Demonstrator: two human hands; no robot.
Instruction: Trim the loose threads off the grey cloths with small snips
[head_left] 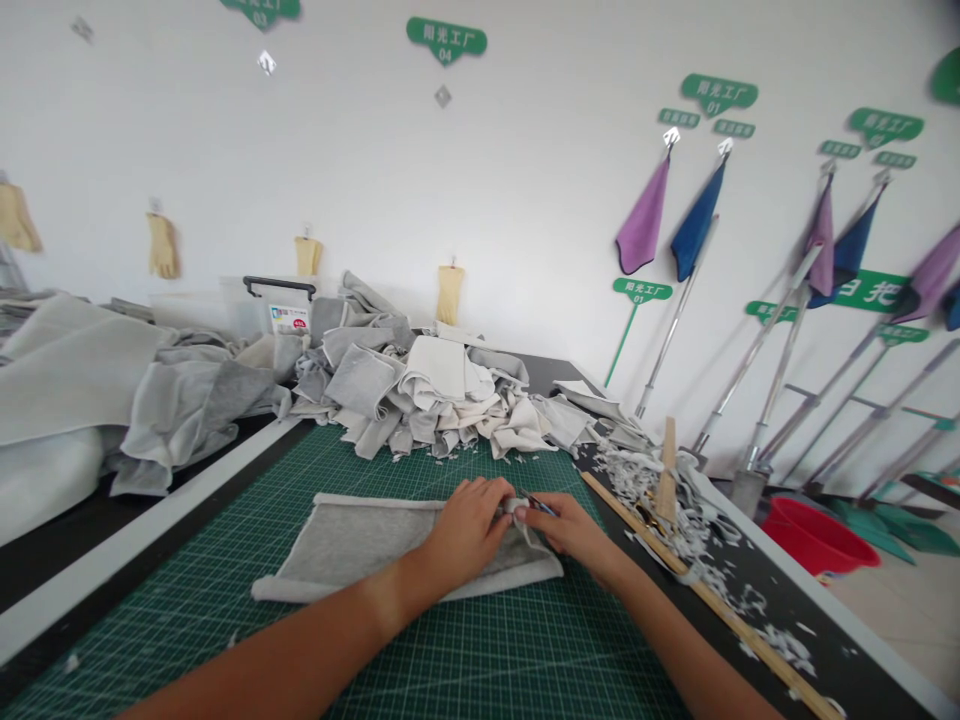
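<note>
A grey fabric piece [360, 540] with pale rolled edges lies on the green cutting mat [465, 670]. At its far right corner, my left hand [472, 525] is closed on the fabric, pinching the edge up. Close against it, my right hand [566, 530] grips a small tool [541, 505] with a dark tip and a blue part, possibly thread snips. The tool meets the lifted corner between both hands. My fingers partly hide the tool and the pinched fabric.
Heaped grey cloth pieces [442, 380] rest behind the mat, with larger cloths [75, 360] at left. Wooden strips [712, 590] and fabric scraps [727, 560] lie on the right. Beyond the table stand a red basin [817, 535] and mop poles [679, 310].
</note>
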